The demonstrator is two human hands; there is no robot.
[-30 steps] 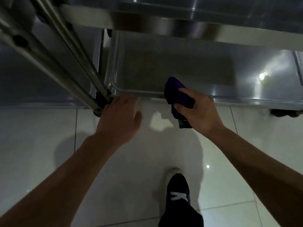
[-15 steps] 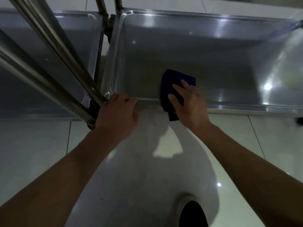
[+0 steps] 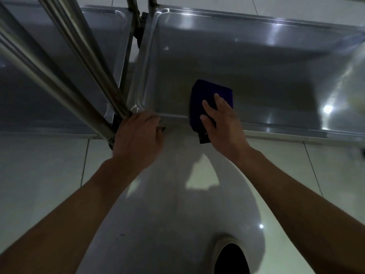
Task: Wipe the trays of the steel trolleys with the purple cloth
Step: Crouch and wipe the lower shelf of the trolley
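Note:
The purple cloth (image 3: pixel 205 93), folded flat, lies over the near rim of a low steel trolley tray (image 3: pixel 276 62), part inside the tray and part hanging over the edge. My right hand (image 3: pixel 223 123) presses it down with straight fingers. My left hand (image 3: pixel 138 135) grips the tray's near left corner, fingers curled over the rim beside the trolley's upright steel post (image 3: pixel 88 62).
A second steel trolley tray (image 3: pixel 106 32) stands to the left, close against the first, with more posts (image 3: pixel 136 14) between them at the back. Pale glossy floor tiles (image 3: pixel 45 175) spread below. My dark shoe (image 3: pixel 231 258) shows at the bottom.
The right hand went from gripping the bunched cloth at the rim to pressing it flat, pushed a little farther into the tray. The view dropped below the upper shelf. The left hand stayed.

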